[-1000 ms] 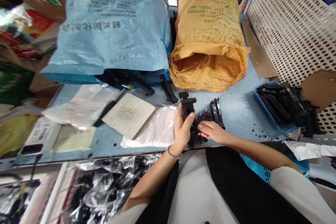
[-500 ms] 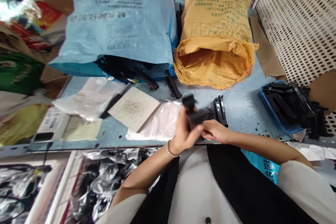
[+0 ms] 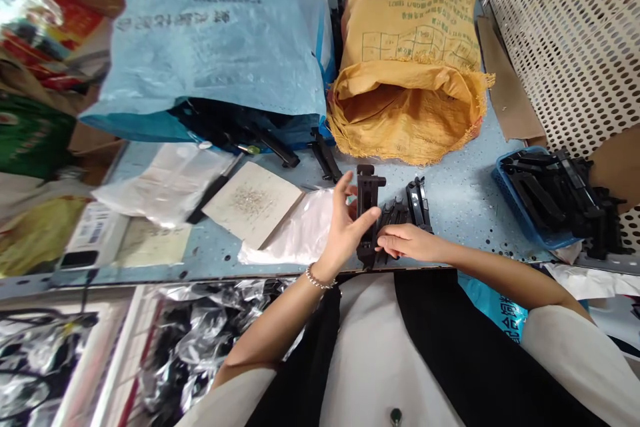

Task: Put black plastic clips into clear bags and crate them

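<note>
A long black plastic part [image 3: 367, 197] stands roughly upright in front of me, with a knob sticking out on its right near the top. My left hand [image 3: 345, 227] grips it from the left, thumb across its front, index finger raised and the other fingers partly behind. Close to its lower right side is my right hand [image 3: 407, 241], fingers curled together; what they pinch, if anything, is hidden. Just beyond that hand, more black parts [image 3: 397, 212] lie in a small group, with another black part [image 3: 419, 203] to their right.
A blue bag [image 3: 220, 60] of black parts and an open yellow woven sack [image 3: 407, 113] stand at the back. A blue basket [image 3: 520, 207] heaped with black parts is at right. Leftward lie a pale square block [image 3: 253, 203], white plastic bags [image 3: 165, 180] and a white box [image 3: 93, 233].
The black part has turned from a tilted position to upright in my left hand, whose index finger has lifted away. My right hand has shifted slightly left and down. The view has moved a little.
</note>
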The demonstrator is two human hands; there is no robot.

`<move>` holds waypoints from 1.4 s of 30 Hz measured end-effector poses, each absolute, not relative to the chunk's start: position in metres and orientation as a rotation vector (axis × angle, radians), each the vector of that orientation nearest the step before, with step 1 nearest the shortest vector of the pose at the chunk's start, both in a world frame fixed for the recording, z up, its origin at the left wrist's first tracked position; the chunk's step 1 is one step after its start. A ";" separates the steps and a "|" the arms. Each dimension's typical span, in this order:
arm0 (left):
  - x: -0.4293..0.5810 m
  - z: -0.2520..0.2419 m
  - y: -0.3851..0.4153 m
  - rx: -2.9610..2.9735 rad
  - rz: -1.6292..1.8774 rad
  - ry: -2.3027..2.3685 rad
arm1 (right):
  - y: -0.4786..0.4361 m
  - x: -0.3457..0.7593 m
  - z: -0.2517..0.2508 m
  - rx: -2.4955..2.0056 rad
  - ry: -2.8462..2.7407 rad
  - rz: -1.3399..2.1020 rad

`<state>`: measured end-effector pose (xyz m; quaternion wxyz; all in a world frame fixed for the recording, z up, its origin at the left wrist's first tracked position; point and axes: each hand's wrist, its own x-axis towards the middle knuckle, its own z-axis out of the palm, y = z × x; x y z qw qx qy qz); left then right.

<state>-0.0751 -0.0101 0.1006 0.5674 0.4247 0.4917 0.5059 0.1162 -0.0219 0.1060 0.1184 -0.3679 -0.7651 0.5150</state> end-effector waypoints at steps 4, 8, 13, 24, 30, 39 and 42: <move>-0.108 0.056 -0.003 1.038 1.025 1.468 | -0.016 0.149 0.072 -1.398 -2.398 0.652; -0.092 0.015 -0.017 1.231 0.940 1.556 | -0.019 0.177 0.043 -1.607 -2.441 0.501; -0.039 0.012 -0.012 1.613 0.979 1.439 | -0.014 0.197 0.038 -1.689 -2.407 0.458; -0.123 0.093 0.126 0.972 1.021 1.635 | -0.008 0.200 0.048 -1.461 -1.929 0.598; -0.078 0.102 0.029 0.678 0.704 0.841 | 0.003 0.157 0.079 -1.061 -1.468 1.299; -0.048 0.092 -0.012 1.029 0.899 1.126 | 0.007 0.135 0.104 -1.235 -1.489 1.080; -0.050 0.096 -0.011 1.047 0.804 1.071 | 0.002 0.138 0.110 -1.190 -1.710 0.923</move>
